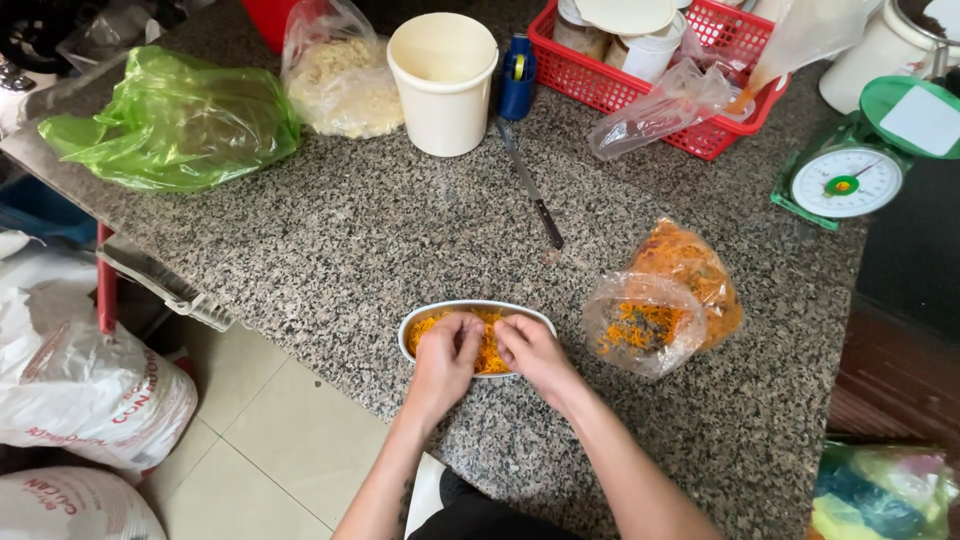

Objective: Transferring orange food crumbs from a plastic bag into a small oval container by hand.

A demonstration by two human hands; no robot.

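One oval tin (415, 322) at counter (350, 240) front edge, long axis left-right; filled with orange shreds; left hand (445, 358) and right hand (532, 352) side by side, fingers pressing into the shreds; one bag (665, 300) of shreds to the right; one knife (530, 185) behind.

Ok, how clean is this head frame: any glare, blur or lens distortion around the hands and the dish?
Head view: even, soft light, only faint shadows under the left hand and right hand; oval metal dish and granite counter sharp; mild glare on the green plastic bag; slight wide-angle bending toward the edges.
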